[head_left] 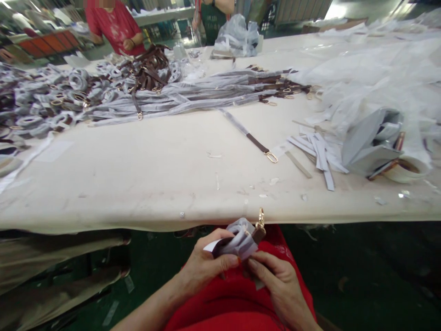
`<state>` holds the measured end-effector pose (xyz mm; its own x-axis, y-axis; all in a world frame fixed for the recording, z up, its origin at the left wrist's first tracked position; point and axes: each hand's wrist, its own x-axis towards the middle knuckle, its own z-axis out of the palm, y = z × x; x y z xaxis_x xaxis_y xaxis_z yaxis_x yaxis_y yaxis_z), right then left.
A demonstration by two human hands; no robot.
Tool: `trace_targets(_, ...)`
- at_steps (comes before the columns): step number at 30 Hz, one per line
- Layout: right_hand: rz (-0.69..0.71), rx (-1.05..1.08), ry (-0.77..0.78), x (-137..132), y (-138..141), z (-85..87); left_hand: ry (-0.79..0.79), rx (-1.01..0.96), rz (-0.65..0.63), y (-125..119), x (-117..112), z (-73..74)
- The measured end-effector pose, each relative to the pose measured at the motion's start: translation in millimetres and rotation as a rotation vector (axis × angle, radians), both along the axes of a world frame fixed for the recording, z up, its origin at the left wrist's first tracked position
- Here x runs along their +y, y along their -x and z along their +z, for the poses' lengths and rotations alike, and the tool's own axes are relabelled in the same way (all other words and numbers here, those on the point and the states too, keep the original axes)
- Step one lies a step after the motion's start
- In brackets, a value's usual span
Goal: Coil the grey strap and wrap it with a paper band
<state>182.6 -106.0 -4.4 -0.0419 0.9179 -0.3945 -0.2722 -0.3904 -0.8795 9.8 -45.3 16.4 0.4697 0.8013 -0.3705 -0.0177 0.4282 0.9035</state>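
A coiled strap [241, 234], wrapped in thin grey-white material with a dark brown end, is held over my lap just off the table's edge. A gold clasp [261, 219] sticks up from its brown end. My left hand [210, 259] is closed round the coil, thumb in front, with a white strip beside the fingers. My right hand [272, 273] pinches at the lower right of the coil, and a small greyish piece shows below its fingers. What exactly the right fingertips grip is partly hidden.
One strap [257, 142] lies on the table [138, 174]. Long wrapped straps [206, 92] and a heap of coiled ones [44, 101] lie behind. Paper strips [320, 154], a grey box [370, 142] and a tape roll [408, 168] are at right. A person in red [115, 25] stands across.
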Motion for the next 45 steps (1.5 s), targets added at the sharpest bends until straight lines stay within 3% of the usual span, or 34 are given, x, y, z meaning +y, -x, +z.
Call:
trace_targets(6, -0.041, 0.023, -0.016, 6, 6, 4.5, 0.1, -0.04, -0.013, -5, -5, -3.0)
trace_targets(9, -0.041, 0.096, -0.005, 6, 9, 5.0, 0.008, 0.032, 0.03, -7, -5, -0.7)
trace_targets(14, -0.093, 0.257, 0.021, 3, 15, 3.2, -0.442, 0.154, 0.071, -13, -3, -3.2)
trace_targets(19, -0.058, 0.398, -0.054, 7, 18, 13.1, -0.956, 0.362, 0.081, -15, -4, -16.6)
trace_targets(23, -0.004, 0.33, -0.078, 11, 23, 15.6, -1.146, 0.526, 0.098, -15, -5, -28.7)
trace_targets(29, -0.096, 0.074, -0.015, 15, 27, 3.5, -1.265, 0.633, 0.159, -22, -5, -34.3)
trace_targets(38, -0.023, -0.161, -0.1, 23, 21, 0.6, -1.264, 0.664, 0.134, -21, -7, -35.8)
trace_targets(42, 0.008, -0.193, -0.119, 25, 17, -0.7, -1.179, 0.663, 0.046, -16, -9, -39.4)
trace_targets(45, 0.036, -0.175, -0.091, 27, 11, -0.9, -0.96, 0.581, -0.049, -12, -8, -31.2)
